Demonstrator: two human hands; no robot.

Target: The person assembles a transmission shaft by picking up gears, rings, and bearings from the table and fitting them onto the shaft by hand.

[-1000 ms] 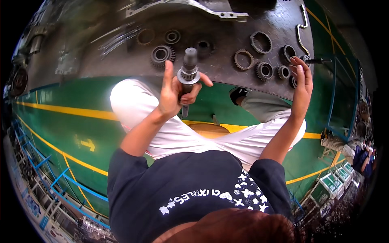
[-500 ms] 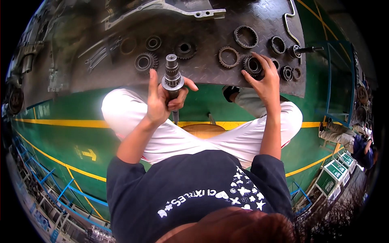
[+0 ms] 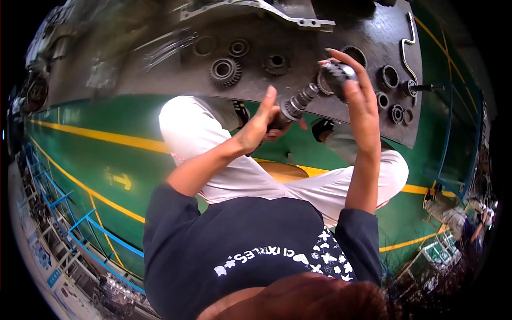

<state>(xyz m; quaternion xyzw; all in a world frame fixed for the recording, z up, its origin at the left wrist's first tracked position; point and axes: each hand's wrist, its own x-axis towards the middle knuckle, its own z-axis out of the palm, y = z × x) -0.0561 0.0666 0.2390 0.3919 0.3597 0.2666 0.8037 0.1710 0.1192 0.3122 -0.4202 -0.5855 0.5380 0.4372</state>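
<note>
A stepped, splined metal shaft [image 3: 294, 106] leans up and to the right in my left hand [image 3: 260, 125], the fingers wrapped round its lower part. My right hand [image 3: 365, 104] grips a toothed gear [image 3: 338, 78] by its rim, lifted off the table and slightly blurred. This gear is tilted close to the shaft's upper end; whether they touch I cannot tell. Behind the gear a ring [image 3: 324, 84] is partly hidden, and another ring [image 3: 354, 55] shows beyond my fingers. Nearest my left hand on the table is a large gear [image 3: 225, 72], with a flatter gear [image 3: 276, 64] beside it.
On the dark metal table [image 3: 160, 80] lie several small rings and gears at the right, near a short black shaft [image 3: 426, 87] and a bent rod [image 3: 408, 48]. A long metal casting [image 3: 266, 8] lies at the back. Wrenches [image 3: 170, 50] lie at the left. A wooden stool [image 3: 281, 172] is beneath me.
My right hand has picked the gear up off the table. My left hand has brought the shaft rightward and tilted it toward the gear. The view has shifted.
</note>
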